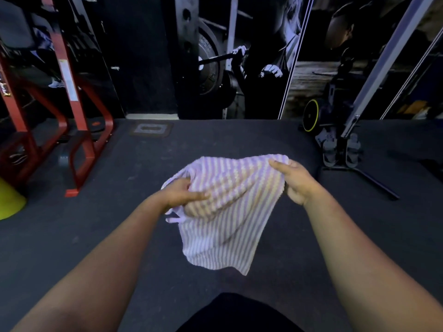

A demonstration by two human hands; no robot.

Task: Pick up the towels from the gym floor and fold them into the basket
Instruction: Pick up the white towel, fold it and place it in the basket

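Towel: the lilac-and-white striped terry towel (223,212) is held in the air over the dark rubber gym floor (299,248), its length drooping toward the person.
Right hand (296,182): fingers clamped on the top far corner.
Left hand (184,194): fingers curled into the bunched left edge, lower and nearer.
Key relation: the top edge runs hand to hand, slack.
Around: red steel machine frame (76,130) left, wheeled grey stand (340,144) right; neither obstructs.
Basket: not in view.
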